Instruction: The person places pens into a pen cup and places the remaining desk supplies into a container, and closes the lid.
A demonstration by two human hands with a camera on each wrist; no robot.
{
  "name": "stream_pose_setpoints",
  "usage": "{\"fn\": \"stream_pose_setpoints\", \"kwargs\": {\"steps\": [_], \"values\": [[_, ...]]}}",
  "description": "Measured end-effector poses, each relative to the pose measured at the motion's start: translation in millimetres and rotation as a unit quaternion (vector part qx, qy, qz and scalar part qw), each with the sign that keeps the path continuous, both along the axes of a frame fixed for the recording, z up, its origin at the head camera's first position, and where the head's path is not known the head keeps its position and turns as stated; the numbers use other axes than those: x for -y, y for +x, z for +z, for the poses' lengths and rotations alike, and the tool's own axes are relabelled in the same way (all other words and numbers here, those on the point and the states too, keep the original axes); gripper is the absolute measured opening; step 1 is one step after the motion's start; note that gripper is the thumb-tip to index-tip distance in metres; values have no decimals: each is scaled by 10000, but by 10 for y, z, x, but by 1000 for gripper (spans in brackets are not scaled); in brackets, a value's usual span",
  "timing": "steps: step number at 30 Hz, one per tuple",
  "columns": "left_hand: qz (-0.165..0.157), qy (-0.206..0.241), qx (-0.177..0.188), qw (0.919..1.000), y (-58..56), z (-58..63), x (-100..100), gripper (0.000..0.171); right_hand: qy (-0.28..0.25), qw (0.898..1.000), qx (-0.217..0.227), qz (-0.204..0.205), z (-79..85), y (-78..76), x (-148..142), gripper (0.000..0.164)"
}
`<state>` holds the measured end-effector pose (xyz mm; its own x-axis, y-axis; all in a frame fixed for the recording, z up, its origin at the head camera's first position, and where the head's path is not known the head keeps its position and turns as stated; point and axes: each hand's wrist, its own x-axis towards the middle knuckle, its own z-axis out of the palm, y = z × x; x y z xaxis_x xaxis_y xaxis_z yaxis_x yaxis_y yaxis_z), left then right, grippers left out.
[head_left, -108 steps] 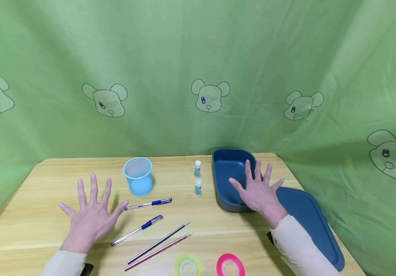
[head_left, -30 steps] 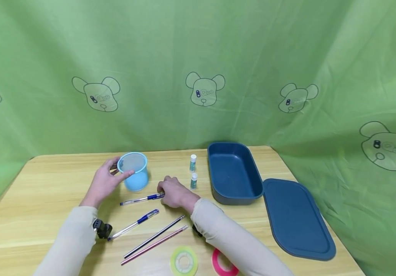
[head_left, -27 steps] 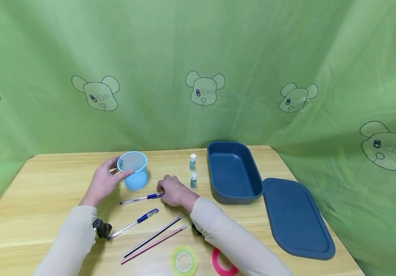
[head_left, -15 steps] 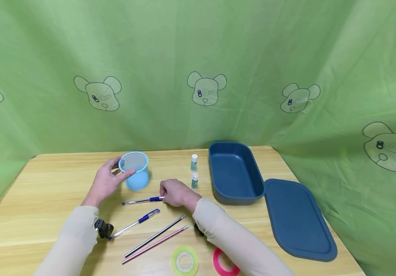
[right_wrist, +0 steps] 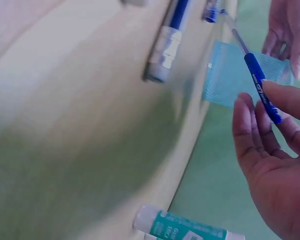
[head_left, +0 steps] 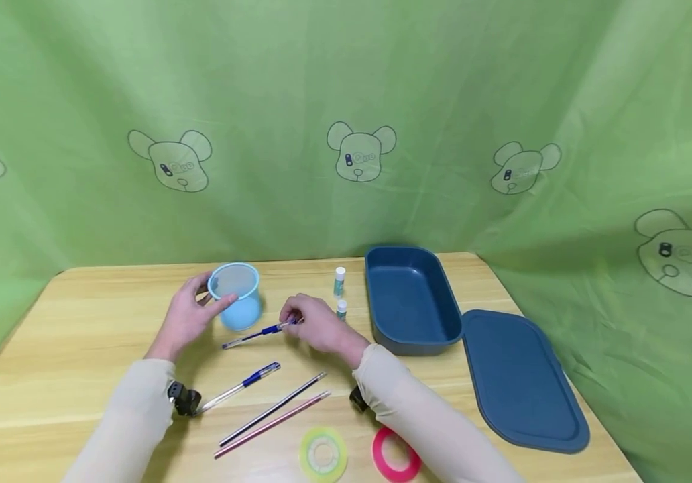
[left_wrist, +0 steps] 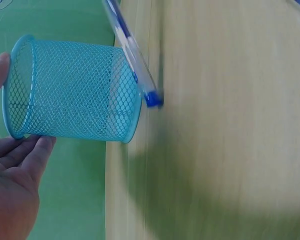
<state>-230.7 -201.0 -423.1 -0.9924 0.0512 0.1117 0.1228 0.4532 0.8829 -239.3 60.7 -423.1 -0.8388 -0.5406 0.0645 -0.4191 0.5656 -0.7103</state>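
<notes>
My left hand [head_left: 186,318] grips a light blue mesh pen cup [left_wrist: 75,90] near its rim, thumb on one side and fingers on the other. The cup stands upright at the back left of the table. With thumb and fingertips my right hand [head_left: 322,329] pinches a clear pen with a blue cap [right_wrist: 255,70] by its capped end. This pen is held tilted above the table, its other end pointing left, just in front of the cup. In the left wrist view the pen's blue end overlaps the cup's base.
Another blue-capped pen [head_left: 240,387], a dark pencil [head_left: 273,409] and a pink pencil [head_left: 271,425] lie in front. Nearby are yellow tape [head_left: 323,436] and pink tape [head_left: 379,456]. Two glue sticks [head_left: 338,283] stand beside a navy box [head_left: 412,345]; its lid [head_left: 524,382] lies right.
Both hands were spread over the table at first. The left then took hold of the cup; the right reached the rear pen and has now lifted it off the table, toward the cup.
</notes>
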Motion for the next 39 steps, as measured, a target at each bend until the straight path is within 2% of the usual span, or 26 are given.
{"fn": "stream_pose_setpoints", "kwargs": {"steps": [4,8,15,20,24,30,35,39], "values": [[7,-68,61,10000,1,11,-8,94,-502,9984,-120,-208,69,-1,-68,10],[37,-93,121,9999,12,23,7,97,-1175,9920,36,-467,140,-8,-105,11],[27,-87,142,9999,23,22,16,98,-2560,9618,392,-889,240,-20,-108,19],[16,-72,128,9999,42,-4,28,94,-3102,9439,418,-1050,281,-31,-123,21],[-5,-120,179,9998,60,-3,29,96,-3300,9362,465,-1121,326,-45,-146,22],[-16,-127,139,9998,33,-5,-3,92,-3268,9366,502,-1163,460,-78,-193,26],[-126,42,102,9999,-1,-20,-70,92,-3435,9295,536,-1232,567,-118,-218,22],[-28,-160,95,9998,28,2,-28,93,-3567,9268,454,-1086,661,-140,-150,21]]}}
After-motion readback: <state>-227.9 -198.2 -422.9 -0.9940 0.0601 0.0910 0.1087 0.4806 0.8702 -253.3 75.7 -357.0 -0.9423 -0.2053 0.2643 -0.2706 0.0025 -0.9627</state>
